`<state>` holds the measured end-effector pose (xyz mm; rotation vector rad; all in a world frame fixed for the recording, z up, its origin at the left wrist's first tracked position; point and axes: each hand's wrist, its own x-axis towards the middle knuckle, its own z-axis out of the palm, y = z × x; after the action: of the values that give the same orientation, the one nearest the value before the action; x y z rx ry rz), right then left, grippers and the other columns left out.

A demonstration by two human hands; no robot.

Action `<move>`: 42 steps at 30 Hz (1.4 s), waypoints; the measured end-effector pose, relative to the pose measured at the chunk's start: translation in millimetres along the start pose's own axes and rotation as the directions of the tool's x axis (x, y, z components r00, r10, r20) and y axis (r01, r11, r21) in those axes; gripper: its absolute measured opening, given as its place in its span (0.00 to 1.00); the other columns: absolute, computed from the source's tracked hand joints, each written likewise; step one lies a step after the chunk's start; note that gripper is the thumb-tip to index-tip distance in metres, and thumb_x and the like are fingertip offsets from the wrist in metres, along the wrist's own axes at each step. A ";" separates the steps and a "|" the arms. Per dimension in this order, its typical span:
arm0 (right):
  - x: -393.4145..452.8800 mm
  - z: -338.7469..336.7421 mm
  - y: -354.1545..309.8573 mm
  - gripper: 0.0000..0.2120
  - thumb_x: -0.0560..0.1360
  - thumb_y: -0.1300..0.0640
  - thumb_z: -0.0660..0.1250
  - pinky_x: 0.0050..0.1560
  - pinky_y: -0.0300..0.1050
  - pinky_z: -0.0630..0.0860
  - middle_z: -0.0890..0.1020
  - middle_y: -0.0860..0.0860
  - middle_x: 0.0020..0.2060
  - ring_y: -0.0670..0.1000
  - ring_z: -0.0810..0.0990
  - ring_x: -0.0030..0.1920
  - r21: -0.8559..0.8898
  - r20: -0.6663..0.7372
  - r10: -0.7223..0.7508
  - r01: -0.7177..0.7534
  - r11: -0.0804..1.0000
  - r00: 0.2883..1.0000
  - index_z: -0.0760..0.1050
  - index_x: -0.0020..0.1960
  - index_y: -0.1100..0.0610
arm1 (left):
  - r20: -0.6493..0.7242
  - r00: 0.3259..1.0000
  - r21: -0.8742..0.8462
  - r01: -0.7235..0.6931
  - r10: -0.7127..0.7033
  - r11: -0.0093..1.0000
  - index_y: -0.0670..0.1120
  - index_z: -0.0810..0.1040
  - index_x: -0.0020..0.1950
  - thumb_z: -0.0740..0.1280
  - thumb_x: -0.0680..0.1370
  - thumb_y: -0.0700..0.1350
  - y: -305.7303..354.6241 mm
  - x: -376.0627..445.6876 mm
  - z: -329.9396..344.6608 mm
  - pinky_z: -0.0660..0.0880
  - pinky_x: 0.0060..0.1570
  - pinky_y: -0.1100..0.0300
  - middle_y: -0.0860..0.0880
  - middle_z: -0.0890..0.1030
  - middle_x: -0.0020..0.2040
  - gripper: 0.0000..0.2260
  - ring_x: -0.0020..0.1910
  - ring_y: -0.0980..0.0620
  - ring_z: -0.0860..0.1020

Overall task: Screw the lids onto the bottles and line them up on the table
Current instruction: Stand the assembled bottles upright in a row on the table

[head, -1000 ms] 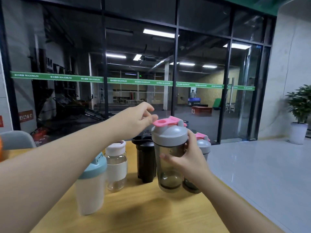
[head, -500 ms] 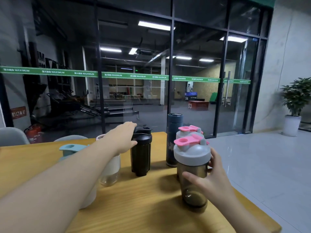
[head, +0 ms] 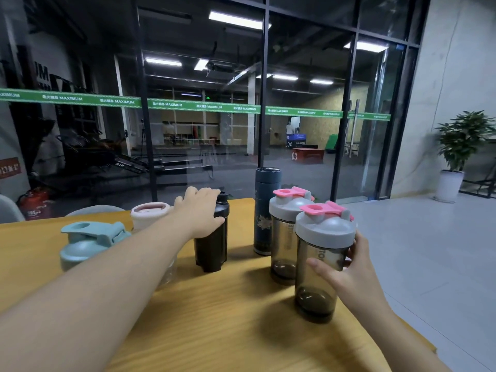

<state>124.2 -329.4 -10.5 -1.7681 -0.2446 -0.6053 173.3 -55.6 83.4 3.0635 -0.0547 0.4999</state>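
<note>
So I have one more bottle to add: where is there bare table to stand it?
Bare wood lies along the near edge of the table, in front of the black bottle, and between that bottle and the dark blue flask. The two pink-lidded shakers crowd the right corner.

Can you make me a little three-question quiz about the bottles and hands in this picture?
1. True or false: the right hand holds the nearer smoky shaker bottle with grey lid and pink flip cap.
2. What does the left hand rest on? A) the tall dark blue flask B) the black plastic shaker bottle
3. How many pink-capped shakers stand on the wooden table?

Key: 1 true; 2 B; 3 two.
</note>
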 end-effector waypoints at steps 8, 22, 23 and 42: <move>-1.6 3.6 25.4 0.50 0.49 0.33 0.75 0.58 0.49 0.73 0.73 0.42 0.57 0.49 0.75 0.58 0.074 -0.024 0.022 -0.020 0.997 0.999 0.60 0.65 0.45 | 0.040 0.998 -0.096 -0.034 0.038 0.995 0.53 0.49 0.78 0.61 0.79 0.55 2.6 3.4 0.7 0.63 0.67 0.49 0.47 0.59 0.73 0.32 0.69 0.40 0.59; -6.2 6.0 46.7 0.45 0.46 0.26 0.74 0.56 0.42 0.73 0.74 0.42 0.61 0.44 0.75 0.60 0.127 0.038 0.004 -0.009 0.992 0.999 0.62 0.60 0.32 | -0.113 0.988 -0.377 -0.141 0.106 0.915 0.53 0.68 0.62 0.66 0.77 0.52 10.1 0.8 9.2 0.72 0.58 0.53 0.50 0.66 0.64 0.16 0.63 0.47 0.68; -6.2 5.7 47.5 0.45 0.47 0.26 0.74 0.57 0.43 0.73 0.74 0.44 0.62 0.45 0.75 0.61 0.123 0.041 0.004 -0.009 0.992 0.999 0.61 0.60 0.32 | -0.126 0.986 -0.385 -0.149 0.109 0.911 0.53 0.69 0.60 0.67 0.76 0.52 10.5 1.2 9.8 0.72 0.56 0.53 0.50 0.67 0.63 0.14 0.62 0.47 0.69; -3.5 8.5 49.8 0.45 0.47 0.28 0.74 0.48 0.28 0.74 0.73 0.40 0.59 0.36 0.75 0.56 0.136 0.000 -0.016 0.016 0.991 1.000 0.63 0.60 0.36 | -0.163 0.983 -0.431 -0.149 0.086 0.890 0.52 0.69 0.68 0.70 0.75 0.42 -14.8 6.4 16.5 0.68 0.64 0.50 0.52 0.74 0.64 0.23 0.66 0.49 0.66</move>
<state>146.7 -335.2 -55.6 -1.6362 -0.2943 -0.5850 185.3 -41.6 69.3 2.5821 -0.3079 0.6100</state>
